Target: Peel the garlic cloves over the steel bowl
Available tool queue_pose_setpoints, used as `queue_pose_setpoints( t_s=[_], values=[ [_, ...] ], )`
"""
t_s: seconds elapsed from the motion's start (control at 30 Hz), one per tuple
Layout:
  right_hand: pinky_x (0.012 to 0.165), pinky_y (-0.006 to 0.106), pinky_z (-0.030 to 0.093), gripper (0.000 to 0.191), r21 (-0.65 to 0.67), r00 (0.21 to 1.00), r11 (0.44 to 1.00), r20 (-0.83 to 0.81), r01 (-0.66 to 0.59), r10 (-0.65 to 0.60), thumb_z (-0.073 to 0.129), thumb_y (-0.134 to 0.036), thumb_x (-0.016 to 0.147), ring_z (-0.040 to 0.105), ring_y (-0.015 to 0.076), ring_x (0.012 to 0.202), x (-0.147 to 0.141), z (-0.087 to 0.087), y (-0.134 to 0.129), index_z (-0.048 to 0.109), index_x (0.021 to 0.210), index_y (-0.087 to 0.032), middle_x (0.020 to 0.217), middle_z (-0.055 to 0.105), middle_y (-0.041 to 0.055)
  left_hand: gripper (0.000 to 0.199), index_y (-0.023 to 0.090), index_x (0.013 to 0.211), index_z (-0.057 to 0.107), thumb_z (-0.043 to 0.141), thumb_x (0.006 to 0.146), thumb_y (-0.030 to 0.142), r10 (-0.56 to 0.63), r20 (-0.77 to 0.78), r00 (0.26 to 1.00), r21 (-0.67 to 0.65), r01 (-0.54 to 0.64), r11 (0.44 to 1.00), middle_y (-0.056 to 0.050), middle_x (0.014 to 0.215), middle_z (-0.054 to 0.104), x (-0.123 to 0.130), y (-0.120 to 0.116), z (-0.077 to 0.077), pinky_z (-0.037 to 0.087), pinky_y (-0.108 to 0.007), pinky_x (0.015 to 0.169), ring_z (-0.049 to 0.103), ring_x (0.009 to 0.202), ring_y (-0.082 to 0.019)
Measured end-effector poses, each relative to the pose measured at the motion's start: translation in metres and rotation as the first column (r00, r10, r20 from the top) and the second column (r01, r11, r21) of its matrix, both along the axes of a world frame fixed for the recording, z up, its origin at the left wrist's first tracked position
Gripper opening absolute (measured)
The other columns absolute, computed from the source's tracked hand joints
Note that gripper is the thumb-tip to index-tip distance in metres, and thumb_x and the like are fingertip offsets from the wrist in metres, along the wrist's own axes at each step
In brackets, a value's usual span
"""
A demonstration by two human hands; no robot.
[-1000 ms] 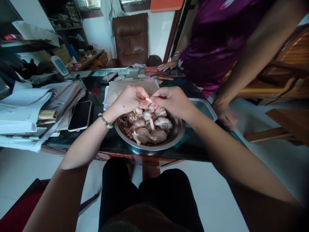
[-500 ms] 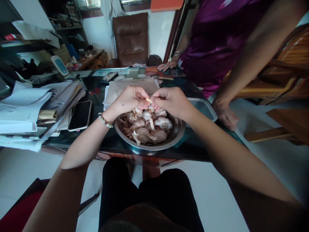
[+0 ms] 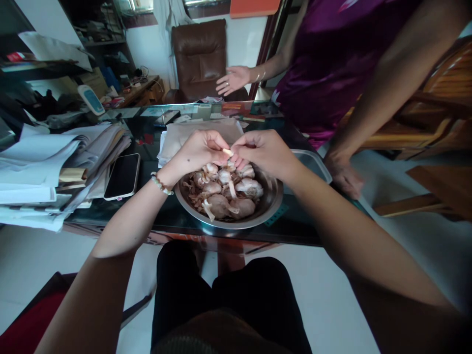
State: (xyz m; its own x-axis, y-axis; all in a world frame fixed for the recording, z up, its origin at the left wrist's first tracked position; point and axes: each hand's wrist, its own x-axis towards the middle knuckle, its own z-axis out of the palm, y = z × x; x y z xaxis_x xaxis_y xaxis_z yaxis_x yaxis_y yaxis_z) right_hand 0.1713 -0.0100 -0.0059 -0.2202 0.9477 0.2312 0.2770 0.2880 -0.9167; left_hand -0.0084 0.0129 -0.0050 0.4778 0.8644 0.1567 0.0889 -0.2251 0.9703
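Note:
Above a metal bowl (image 3: 273, 206), my left hand (image 3: 204, 150) and my right hand (image 3: 260, 152) meet with their fingertips pinched together. Between them is a small pale garlic clove (image 3: 227, 152); the fingers of both hands close on it, partly hiding it. Several whole garlic bulbs (image 3: 243, 209) fill the bowl below, with loose dry skins and stalks among them. A bead bracelet circles my left wrist.
A phone (image 3: 122, 176) and stacked papers (image 3: 37, 167) lie on the glass-topped desk to the left. A clear tray (image 3: 311, 164) sits behind my right forearm. Another person in purple (image 3: 332, 69) stands at the right, one hand (image 3: 344, 174) at the desk edge. A brown chair (image 3: 201, 59) stands beyond.
The other person's far hand has lifted off the desk and moved left, palm turned outward. My hands stay over the bowl, with the clove showing a little more clearly.

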Motion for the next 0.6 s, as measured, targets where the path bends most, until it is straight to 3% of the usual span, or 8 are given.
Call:
queue_pose_setpoints(
  t_s=[0.17, 0.37, 0.6],
  values=[
    [0.054, 0.026, 0.057, 0.010, -0.035, 1.000, 0.999, 0.007, 0.005, -0.005, 0.068, -0.016, 0.076, 0.067, 0.0148, 0.055, -0.002, 0.005, -0.003, 0.067, 0.066, -0.018, 0.060, 0.070, 0.0018, 0.021, 0.012, 0.075, 0.060, 0.077, 0.063, 0.007, 0.041, 0.011, 0.999, 0.053, -0.042, 0.998, 0.000, 0.068, 0.069, -0.001, 0.003, -0.002, 0.054, -0.025, 0.062, 0.067, 0.065, -0.013],
    [0.056, 0.026, 0.056, 0.013, 0.039, 0.996, 0.999, 0.095, 0.002, -0.006, 0.066, -0.016, 0.077, 0.067, 0.0146, 0.056, 0.001, 0.001, 0.000, 0.067, 0.065, -0.018, 0.062, 0.070, 0.0017, 0.019, 0.013, 0.074, 0.060, 0.074, 0.064, 0.008, 0.039, -0.041, 0.998, 0.128, -0.034, 0.991, -0.001, 0.069, 0.069, 0.000, 0.003, -0.004, 0.050, -0.023, 0.059, 0.064, 0.064, -0.012],
    [0.051, 0.025, 0.053, 0.008, 0.136, 0.989, 0.989, 0.126, 0.054, -0.071, 0.063, -0.013, 0.072, 0.066, 0.0152, 0.053, 0.001, -0.007, 0.003, 0.065, 0.067, -0.019, 0.058, 0.067, -0.0005, 0.009, 0.013, 0.080, 0.067, 0.070, 0.074, 0.019, 0.070, -0.237, 0.969, 0.373, 0.025, 0.928, -0.003, 0.075, 0.070, -0.004, 0.009, -0.014, 0.047, -0.022, 0.063, 0.062, 0.069, -0.011]
  ],
)
